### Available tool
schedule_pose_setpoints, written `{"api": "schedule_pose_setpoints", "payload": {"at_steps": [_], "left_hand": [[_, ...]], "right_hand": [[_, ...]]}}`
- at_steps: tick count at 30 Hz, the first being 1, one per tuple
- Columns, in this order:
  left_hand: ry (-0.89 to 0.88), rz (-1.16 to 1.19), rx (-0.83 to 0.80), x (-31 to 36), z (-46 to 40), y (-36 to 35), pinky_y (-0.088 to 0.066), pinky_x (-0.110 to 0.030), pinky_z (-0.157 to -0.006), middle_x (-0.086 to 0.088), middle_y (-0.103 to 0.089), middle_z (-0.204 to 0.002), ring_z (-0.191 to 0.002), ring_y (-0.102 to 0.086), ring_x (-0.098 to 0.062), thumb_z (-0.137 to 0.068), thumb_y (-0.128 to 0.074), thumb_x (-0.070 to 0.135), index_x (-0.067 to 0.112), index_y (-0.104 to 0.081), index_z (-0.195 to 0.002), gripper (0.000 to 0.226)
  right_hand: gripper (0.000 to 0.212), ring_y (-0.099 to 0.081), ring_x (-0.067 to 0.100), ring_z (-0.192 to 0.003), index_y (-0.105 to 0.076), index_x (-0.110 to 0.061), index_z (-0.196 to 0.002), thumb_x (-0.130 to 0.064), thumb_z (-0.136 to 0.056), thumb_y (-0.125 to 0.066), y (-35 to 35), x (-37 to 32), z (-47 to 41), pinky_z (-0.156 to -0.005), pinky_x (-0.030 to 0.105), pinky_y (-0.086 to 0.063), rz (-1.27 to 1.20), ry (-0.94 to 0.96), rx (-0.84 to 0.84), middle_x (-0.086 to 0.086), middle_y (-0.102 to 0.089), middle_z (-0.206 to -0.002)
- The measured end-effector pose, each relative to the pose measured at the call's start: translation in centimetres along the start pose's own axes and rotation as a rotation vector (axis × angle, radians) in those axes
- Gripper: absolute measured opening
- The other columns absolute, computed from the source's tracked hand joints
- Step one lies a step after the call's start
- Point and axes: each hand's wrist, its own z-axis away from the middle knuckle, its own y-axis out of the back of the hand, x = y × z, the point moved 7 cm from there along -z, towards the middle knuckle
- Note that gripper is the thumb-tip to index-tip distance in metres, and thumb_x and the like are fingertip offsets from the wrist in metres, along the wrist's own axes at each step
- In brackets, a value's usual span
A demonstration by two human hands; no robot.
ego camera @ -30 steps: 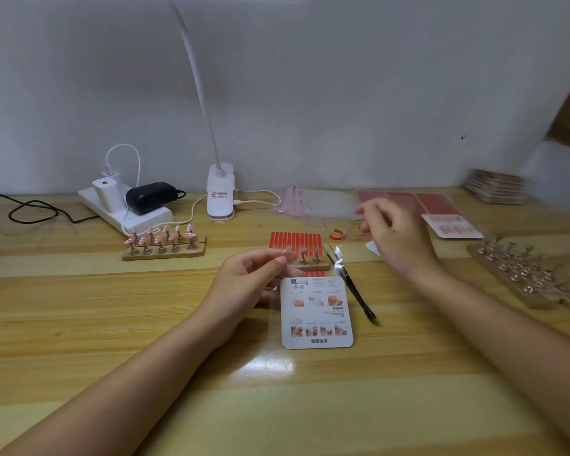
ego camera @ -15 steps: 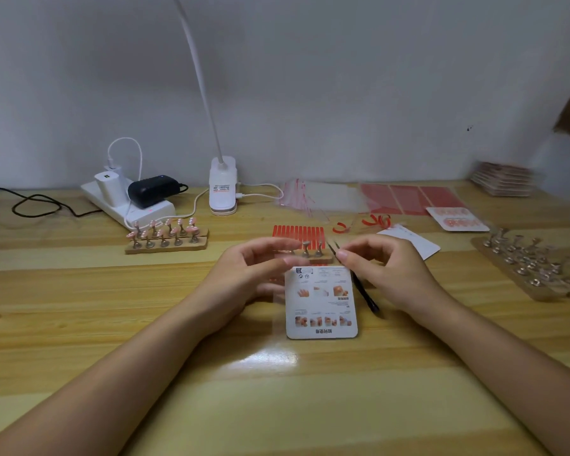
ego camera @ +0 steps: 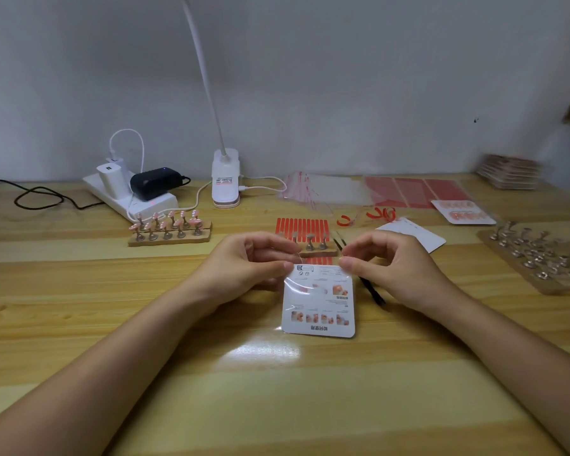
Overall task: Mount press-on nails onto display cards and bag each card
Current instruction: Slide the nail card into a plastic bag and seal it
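A printed card point(ego camera: 319, 301) is seen flat on the table point(ego camera: 277, 390), inside a clear bag point(ego camera: 310, 289) whose sheen covers its upper part. The bag's top edge is pinched at its left corner by the left hand point(ego camera: 250, 261) and at its right corner by the right hand point(ego camera: 389, 266), thumbs and forefingers closed on the film, the other fingers curled. Black tweezers point(ego camera: 372, 291) are partly hidden under the right hand. Just beyond the hands, a small stand point(ego camera: 316, 246) is set on red strips point(ego camera: 301, 227). Further left, a stand with pink nails point(ego camera: 170, 227) is seen. Spare bags point(ego camera: 323, 189) lie near the wall.
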Motion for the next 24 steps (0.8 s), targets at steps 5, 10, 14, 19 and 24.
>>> {"api": "schedule_pose_setpoints", "payload": {"at_steps": [5, 10, 14, 19, 24], "left_hand": [[-0.026, 0.001, 0.033, 0.2, 0.0, 0.0, -0.054, -0.017, -0.061, 0.002, -0.074, -0.084, -0.081, -0.07, -0.011, -0.08, -0.063, -0.004, 0.019, -0.068, -0.089, 0.025], [-0.048, 0.0, 0.041, 0.4, 0.0, -0.1, -0.055, -0.018, -0.063, 0.002, -0.074, -0.083, -0.08, -0.07, -0.01, -0.08, -0.063, -0.005, 0.017, -0.068, -0.089, 0.024], [-0.022, -0.013, 0.033, 0.1, 0.0, 0.1, -0.058, -0.023, -0.068, 0.0, -0.074, -0.086, -0.082, -0.07, -0.013, -0.079, -0.064, -0.001, 0.014, -0.068, -0.093, 0.021], [-0.041, -0.086, 0.009, 0.2, -0.1, 0.1, -0.056, -0.02, -0.059, 0.001, -0.074, -0.083, -0.077, -0.07, -0.009, -0.08, -0.062, -0.005, 0.009, -0.069, -0.088, 0.018], [-0.261, -0.386, 0.018, 1.6, 0.4, -0.1, -0.048, -0.009, -0.061, 0.004, -0.072, -0.08, -0.073, -0.068, -0.007, -0.077, -0.067, -0.003, 0.008, -0.071, -0.089, 0.017]], "right_hand": [[0.015, -0.059, -0.007, -0.067, -0.064, -0.03, -0.084, -0.025, -0.073, -0.072, -0.2, -0.1, -0.1, -0.065, 0.003, -0.041, -0.011, -0.01, 0.003, -0.011, -0.066, -0.069], [0.016, -0.057, -0.009, -0.062, -0.067, -0.034, -0.083, -0.022, -0.074, -0.073, -0.6, 0.3, -0.2, -0.06, 0.004, -0.042, -0.012, -0.039, -0.033, -0.022, -0.066, -0.065], [0.016, -0.058, -0.007, -0.06, -0.068, -0.026, -0.077, -0.01, -0.077, -0.071, -0.7, 0.3, -0.2, -0.057, 0.005, -0.042, -0.01, 0.004, -0.041, -0.023, -0.066, -0.065], [0.015, -0.053, -0.012, -0.05, -0.068, -0.019, -0.078, -0.004, -0.079, -0.069, -0.6, -0.2, 0.1, -0.05, 0.001, -0.036, 0.04, 0.097, -0.051, -0.029, -0.058, -0.051], [0.019, -0.058, -0.008, -0.064, -0.068, -0.028, -0.077, -0.009, -0.077, -0.072, -0.5, 0.0, 0.0, -0.058, 0.006, -0.041, 0.121, 0.128, -0.046, -0.02, -0.066, -0.069]]}}
